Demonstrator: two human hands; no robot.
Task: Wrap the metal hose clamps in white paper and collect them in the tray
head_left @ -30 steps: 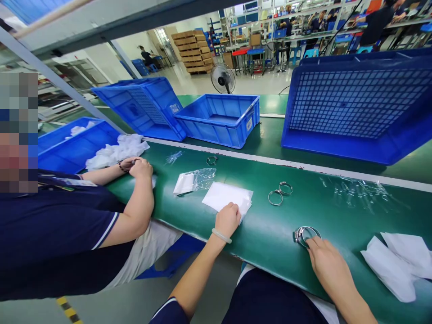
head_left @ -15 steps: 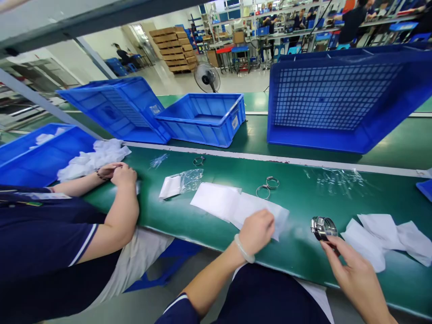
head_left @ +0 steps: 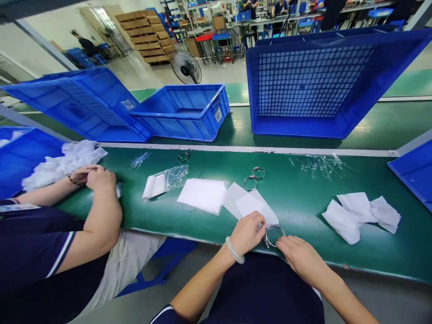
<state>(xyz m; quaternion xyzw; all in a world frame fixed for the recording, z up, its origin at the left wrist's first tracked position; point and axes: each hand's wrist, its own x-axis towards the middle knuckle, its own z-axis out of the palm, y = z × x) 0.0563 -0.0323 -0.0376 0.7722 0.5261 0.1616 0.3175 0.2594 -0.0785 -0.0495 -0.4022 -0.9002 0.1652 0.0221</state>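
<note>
My right hand (head_left: 299, 254) is closed on the near side of the metal hose clamps (head_left: 275, 235), held as a ring-shaped bundle over the table's front edge. How many rings overlap there I cannot tell. Just left of them, the fingers of my left hand (head_left: 249, 231) pinch the near end of a thin white bag (head_left: 253, 203), lying askew on the table. A flat stack of white bags (head_left: 202, 195) lies to its left. Beyond the askew bag rest two loose hose clamps (head_left: 250, 182), one behind the other. Crumpled white pieces (head_left: 361, 213) lie to the right.
A co-worker's hands (head_left: 96, 176) are at the left, beside a white pile (head_left: 64, 163). Blue crates (head_left: 199, 121) stand along the back, with a large tilted crate (head_left: 300, 126) at right. Clear plastic bits (head_left: 322, 166) and a clear bag (head_left: 175, 176) lie on the green table (head_left: 297, 193).
My right hand has brought the hose clamps leftward, close to my left hand. The white bag under my left hand now lies at an angle, apart from the stack. The view has shifted right.
</note>
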